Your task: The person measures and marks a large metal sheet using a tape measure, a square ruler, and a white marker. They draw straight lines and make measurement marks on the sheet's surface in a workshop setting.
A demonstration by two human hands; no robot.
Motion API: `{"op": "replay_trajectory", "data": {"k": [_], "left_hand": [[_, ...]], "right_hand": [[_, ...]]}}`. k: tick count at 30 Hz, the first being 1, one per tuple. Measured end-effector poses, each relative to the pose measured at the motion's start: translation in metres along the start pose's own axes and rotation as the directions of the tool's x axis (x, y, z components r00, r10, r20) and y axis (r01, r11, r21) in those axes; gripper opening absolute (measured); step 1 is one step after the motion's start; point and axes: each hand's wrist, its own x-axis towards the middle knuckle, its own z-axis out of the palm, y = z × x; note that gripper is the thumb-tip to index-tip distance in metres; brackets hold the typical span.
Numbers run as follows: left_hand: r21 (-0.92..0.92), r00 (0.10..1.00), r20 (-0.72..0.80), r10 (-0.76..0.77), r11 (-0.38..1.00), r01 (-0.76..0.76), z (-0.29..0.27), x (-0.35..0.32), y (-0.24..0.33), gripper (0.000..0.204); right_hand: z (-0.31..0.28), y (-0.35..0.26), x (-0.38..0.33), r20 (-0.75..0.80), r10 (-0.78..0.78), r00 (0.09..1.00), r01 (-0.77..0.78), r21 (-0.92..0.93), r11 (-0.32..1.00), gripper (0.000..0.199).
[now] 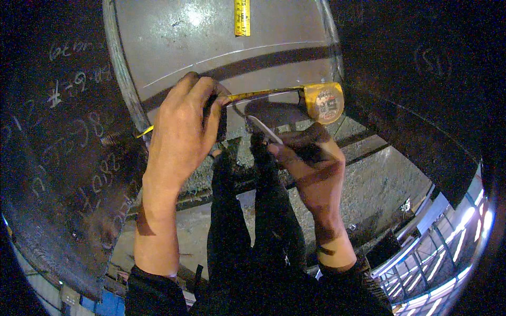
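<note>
My left hand [182,121] is closed on the yellow blade of a tape measure [324,102], pressing it down near the close edge of a grey metal plate [221,37]. The blade runs from the round-faced case at right, under my fingers, to the left weld seam, where its end [145,131] shows. Between the fingers of my right hand [316,158] is a slim pale marking stick [264,129], its tip pointing up and left toward the plate's near edge. A thin curved white line [232,51] crosses the plate beyond my hands.
A separate yellow tape strip [242,18] lies on the plate's far part. Dark curved steel walls rise at left [58,116] and right [416,68], with chalk writing on them. My legs stand below on a dusty surface [369,184]. Bright roof framing shows lower right.
</note>
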Motion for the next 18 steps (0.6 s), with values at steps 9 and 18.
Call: {"op": "replay_trajectory", "data": {"k": [9,18], "left_hand": [[0.016,1.000,-0.016,-0.014,1.000,0.014,0.002,0.000,0.006,0.012],[0.094,0.999,-0.042,-0.006,0.996,0.010,0.003,-0.010,0.002,0.030]], "right_hand": [[0.019,-0.002,0.009,0.019,-0.192,0.981,0.170,-0.557,0.813,0.040],[-0.033,-0.027,0.049,-0.041,-0.218,0.975,0.071,-0.873,0.482,0.052]]}}
